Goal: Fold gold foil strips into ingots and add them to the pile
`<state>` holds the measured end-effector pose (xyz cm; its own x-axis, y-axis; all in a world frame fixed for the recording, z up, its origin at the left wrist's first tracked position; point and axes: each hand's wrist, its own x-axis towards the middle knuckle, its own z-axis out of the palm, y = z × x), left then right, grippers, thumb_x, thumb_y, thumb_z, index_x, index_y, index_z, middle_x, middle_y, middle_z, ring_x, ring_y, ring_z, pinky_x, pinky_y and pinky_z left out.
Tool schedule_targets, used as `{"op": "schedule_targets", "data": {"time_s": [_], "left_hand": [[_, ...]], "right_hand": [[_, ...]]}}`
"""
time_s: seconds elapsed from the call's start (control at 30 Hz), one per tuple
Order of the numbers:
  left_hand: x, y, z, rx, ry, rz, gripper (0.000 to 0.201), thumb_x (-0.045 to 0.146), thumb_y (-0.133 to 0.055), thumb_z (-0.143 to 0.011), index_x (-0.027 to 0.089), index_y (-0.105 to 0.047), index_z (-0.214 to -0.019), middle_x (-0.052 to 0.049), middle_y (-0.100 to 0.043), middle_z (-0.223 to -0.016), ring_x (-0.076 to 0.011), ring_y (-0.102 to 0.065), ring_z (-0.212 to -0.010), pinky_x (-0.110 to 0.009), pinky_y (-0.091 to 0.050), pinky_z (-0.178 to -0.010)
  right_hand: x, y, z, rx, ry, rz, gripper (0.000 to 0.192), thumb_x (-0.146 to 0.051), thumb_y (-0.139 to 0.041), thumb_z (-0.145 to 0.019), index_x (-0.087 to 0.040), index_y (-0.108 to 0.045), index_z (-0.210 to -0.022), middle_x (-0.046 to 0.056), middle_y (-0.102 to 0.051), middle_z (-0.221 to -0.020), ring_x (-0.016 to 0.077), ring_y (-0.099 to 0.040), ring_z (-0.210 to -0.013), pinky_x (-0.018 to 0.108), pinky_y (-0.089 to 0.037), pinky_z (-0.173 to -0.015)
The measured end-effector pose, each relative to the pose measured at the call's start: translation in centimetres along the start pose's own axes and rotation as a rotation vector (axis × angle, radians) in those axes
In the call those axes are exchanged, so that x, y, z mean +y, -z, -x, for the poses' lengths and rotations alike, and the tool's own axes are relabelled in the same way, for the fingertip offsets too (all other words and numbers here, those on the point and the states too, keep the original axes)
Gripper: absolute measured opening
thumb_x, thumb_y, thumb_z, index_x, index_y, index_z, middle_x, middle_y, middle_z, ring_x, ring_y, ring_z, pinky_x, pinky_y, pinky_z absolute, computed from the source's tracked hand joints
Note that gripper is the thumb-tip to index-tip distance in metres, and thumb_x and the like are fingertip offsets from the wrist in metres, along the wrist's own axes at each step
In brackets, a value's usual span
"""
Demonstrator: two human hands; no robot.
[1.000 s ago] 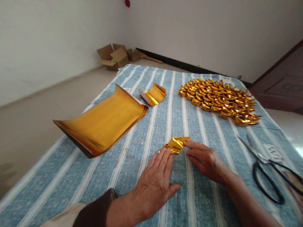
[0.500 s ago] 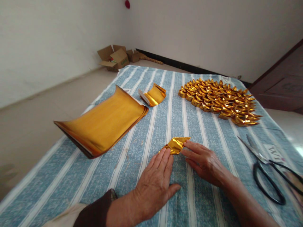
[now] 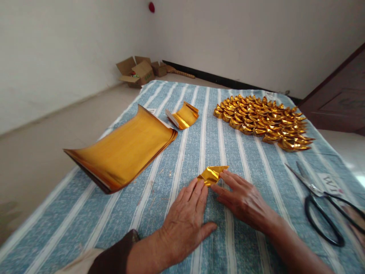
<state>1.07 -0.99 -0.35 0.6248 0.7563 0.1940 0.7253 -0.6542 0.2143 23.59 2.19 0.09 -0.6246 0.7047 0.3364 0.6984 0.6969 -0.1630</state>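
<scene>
A small piece of folded gold foil paper (image 3: 211, 175) lies flat on the striped cloth, its pointed end toward the upper right. My left hand (image 3: 186, 217) rests flat with fingers stretched out, the fingertips on the paper's lower left end and the thumb held apart. From the other side, my right hand (image 3: 242, 198) reaches in with its fingers extended, the tips touching the paper's right and lower edges. Both hands press on the paper rather than grip it. The fingers cover parts of its near edge.
A stack of large gold sheets (image 3: 122, 152) lies left, with a smaller stack of gold paper (image 3: 185, 115) beyond it. Many folded gold ingots (image 3: 262, 120) fill the far right. Black-handled scissors (image 3: 315, 192) lie open at right. A cardboard box (image 3: 142, 72) stands on the floor.
My right hand's fingers have slid slightly left along the paper's lower edge. My left fingertips have drawn back a little, baring more of the paper's left end.
</scene>
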Motion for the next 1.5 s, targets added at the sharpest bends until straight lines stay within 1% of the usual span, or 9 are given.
{"op": "schedule_targets", "data": {"time_s": [0.13,0.27,0.4,0.53,0.7,0.87,1.13,1.3,1.5], "left_hand": [[-0.09,-0.11,0.11,0.010,-0.003,-0.024,0.079,0.055,-0.058,-0.089,0.008,-0.033,-0.147,-0.024,-0.046,-0.146,-0.0378,-0.040,-0.139,-0.052,-0.044,-0.107],[-0.20,-0.04,0.10,0.014,-0.009,-0.044,0.079,0.058,-0.058,-0.088,0.006,-0.038,-0.143,-0.026,-0.044,-0.146,-0.0394,-0.041,-0.137,-0.053,-0.045,-0.104],[-0.25,0.20,-0.04,-0.007,0.000,-0.040,0.078,0.059,-0.059,-0.087,0.008,-0.038,-0.142,-0.026,-0.044,-0.147,-0.0396,-0.042,-0.136,-0.053,-0.046,-0.103],[-0.20,0.30,-0.24,-0.024,0.012,-0.040,0.078,0.058,-0.062,-0.085,0.006,-0.039,-0.140,-0.027,-0.044,-0.146,-0.0409,-0.044,-0.133,-0.054,-0.046,-0.102],[-0.05,0.38,-0.45,-0.061,0.032,-0.009,0.077,0.056,-0.062,-0.086,0.007,-0.039,-0.140,-0.027,-0.041,-0.148,-0.0414,-0.042,-0.135,-0.056,-0.044,-0.103],[0.01,0.56,-0.52,-0.085,0.042,-0.037,0.078,0.056,-0.065,-0.083,0.008,-0.041,-0.140,-0.027,-0.041,-0.148,-0.0413,-0.042,-0.134,-0.055,-0.044,-0.103],[0.00,0.59,-0.56,-0.071,0.043,-0.018,0.076,0.057,-0.063,-0.084,0.008,-0.043,-0.138,-0.026,-0.041,-0.148,-0.0404,-0.040,-0.135,-0.054,-0.043,-0.104],[-0.19,0.40,-0.48,-0.024,0.025,-0.005,0.076,0.058,-0.062,-0.085,0.008,-0.043,-0.139,-0.025,-0.043,-0.147,-0.0393,-0.038,-0.137,-0.054,-0.042,-0.105],[-0.17,0.64,-0.57,-0.021,0.006,-0.053,0.075,0.061,-0.061,-0.084,0.006,-0.047,-0.133,-0.026,-0.045,-0.145,-0.0396,-0.039,-0.136,-0.054,-0.045,-0.102]], "right_hand": [[-0.48,-0.22,-0.08,0.014,-0.004,0.051,0.030,-0.020,-0.058,-0.092,-0.024,-0.062,-0.122,0.013,-0.060,-0.121,0.0304,-0.055,-0.122,0.049,-0.054,-0.095],[-0.62,-0.29,-0.17,0.034,0.006,0.056,0.029,-0.019,-0.057,-0.092,-0.023,-0.061,-0.121,0.014,-0.060,-0.118,0.0307,-0.054,-0.120,0.049,-0.055,-0.093],[-0.63,-0.26,-0.25,0.033,0.004,0.059,0.031,-0.017,-0.057,-0.092,-0.024,-0.060,-0.122,0.013,-0.058,-0.117,0.0297,-0.054,-0.120,0.047,-0.055,-0.094],[-0.63,-0.28,-0.30,0.027,0.016,0.060,0.029,-0.017,-0.058,-0.091,-0.021,-0.061,-0.120,0.014,-0.057,-0.115,0.0303,-0.054,-0.117,0.047,-0.055,-0.092],[-0.58,-0.45,-0.26,0.022,0.009,0.055,0.028,-0.018,-0.059,-0.091,-0.022,-0.061,-0.119,0.014,-0.056,-0.116,0.0300,-0.054,-0.117,0.047,-0.055,-0.091],[-0.51,-0.51,-0.20,0.022,0.020,0.061,0.029,-0.018,-0.058,-0.091,-0.022,-0.061,-0.120,0.015,-0.056,-0.115,0.0311,-0.055,-0.116,0.048,-0.055,-0.090],[-0.64,-0.54,-0.16,0.029,0.010,0.075,0.031,-0.018,-0.057,-0.092,-0.022,-0.061,-0.123,0.016,-0.058,-0.117,0.0314,-0.055,-0.118,0.048,-0.055,-0.092],[-0.61,-0.67,-0.08,0.025,0.006,0.081,0.032,-0.018,-0.057,-0.092,-0.022,-0.060,-0.124,0.015,-0.058,-0.118,0.0316,-0.055,-0.118,0.048,-0.055,-0.092],[-0.75,-0.71,0.01,0.010,0.013,0.107,0.036,-0.016,-0.056,-0.092,-0.021,-0.057,-0.128,0.017,-0.057,-0.121,0.0337,-0.052,-0.122,0.049,-0.054,-0.095]]}}
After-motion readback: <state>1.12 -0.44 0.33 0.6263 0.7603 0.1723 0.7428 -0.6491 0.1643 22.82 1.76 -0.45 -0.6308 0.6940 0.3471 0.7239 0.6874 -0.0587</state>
